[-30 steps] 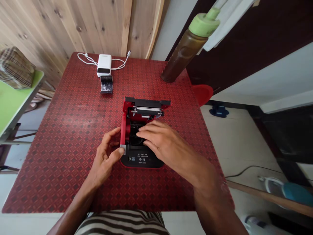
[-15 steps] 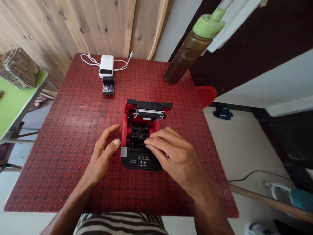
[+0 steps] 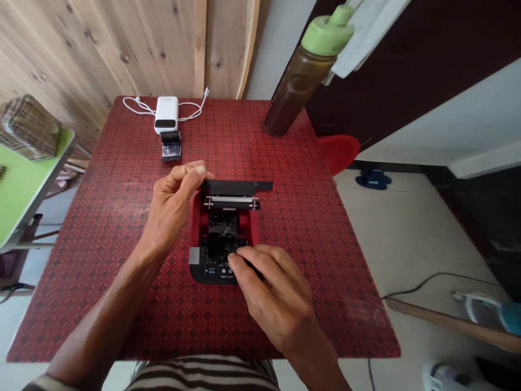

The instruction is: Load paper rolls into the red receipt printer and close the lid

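A small red and black printer (image 3: pixel 196 220) stands on the table with its lid (image 3: pixel 236 188) raised. Inside it lies a roll of glossy black strip (image 3: pixel 222 228), and the strip's end now runs out over the front panel. My right hand (image 3: pixel 277 296) pinches that loose end between thumb and fingers, covering the right part of the panel. At the lid's left corner, my left hand (image 3: pixel 173 198) is closed with thumb and fingers on the edge. A short curled piece of black film (image 3: pixel 171 146) rests farther back on the left.
The red patterned table (image 3: pixel 122 228) carries a white power bank (image 3: pixel 166 111) with a white cable at the back left. A tall brown bottle (image 3: pixel 291 89) with a green cap stands at the back right. A red stool (image 3: pixel 340 152) is beyond the right edge.
My left hand has moved up and forward from beside the printer onto the lid. The right hand has drawn the strip's end toward me over the front panel. The lid is tilted lower.
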The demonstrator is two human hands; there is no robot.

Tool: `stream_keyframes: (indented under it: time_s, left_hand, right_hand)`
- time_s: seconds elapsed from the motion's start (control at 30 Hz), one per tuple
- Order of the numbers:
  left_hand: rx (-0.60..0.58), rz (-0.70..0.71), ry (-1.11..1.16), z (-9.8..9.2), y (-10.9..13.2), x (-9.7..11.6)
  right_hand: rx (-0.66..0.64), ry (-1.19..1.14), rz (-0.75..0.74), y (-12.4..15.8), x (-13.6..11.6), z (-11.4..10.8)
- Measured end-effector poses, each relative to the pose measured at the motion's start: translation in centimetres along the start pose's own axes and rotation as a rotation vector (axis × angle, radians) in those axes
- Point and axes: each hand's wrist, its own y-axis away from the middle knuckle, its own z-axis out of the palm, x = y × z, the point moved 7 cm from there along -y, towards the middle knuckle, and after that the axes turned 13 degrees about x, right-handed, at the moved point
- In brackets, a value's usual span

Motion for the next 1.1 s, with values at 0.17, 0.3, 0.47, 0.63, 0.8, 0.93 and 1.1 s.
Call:
stream_keyframes:
  time_s: [0.17, 0.3, 0.47, 0.63, 0.8, 0.93, 1.1]
  left_hand:
    - [0.006, -0.172, -0.047, -1.9, 3.5, -1.2]
    - [-0.043, -0.391, -0.004, -2.8, 6.8, -3.3]
    - [-0.116, -0.471, 0.025, -2.9, 8.6, -4.1]
    - [-0.105, -0.448, 0.023, -3.2, 8.6, -4.3]
    - [-0.1, -0.455, 0.008, -3.3, 8.9, -4.5]
    - [-0.073, -0.449, -0.005, -3.3, 8.8, -4.6]
    - [-0.043, -0.484, -0.015, -3.8, 9.3, -5.0]
  right_hand:
    - [0.036, 0.097, -0.005, 0.8, -0.3, -0.3]
    - [0.055, 0.118, 0.013, 0.5, -0.2, -0.2]
    - [0.011, 0.042, 0.076, 0.2, 0.1, 0.5]
    - [0.016, 0.049, 0.116, 0.1, -0.1, 0.6]
    - [-0.004, 0.033, 0.143, 0.2, 0.0, 0.8]
    - [0.022, 0.01, 0.149, 0.5, 0.3, 1.0]
    - [0.091, -0.019, 0.162, 1.4, 0.1, 0.4]
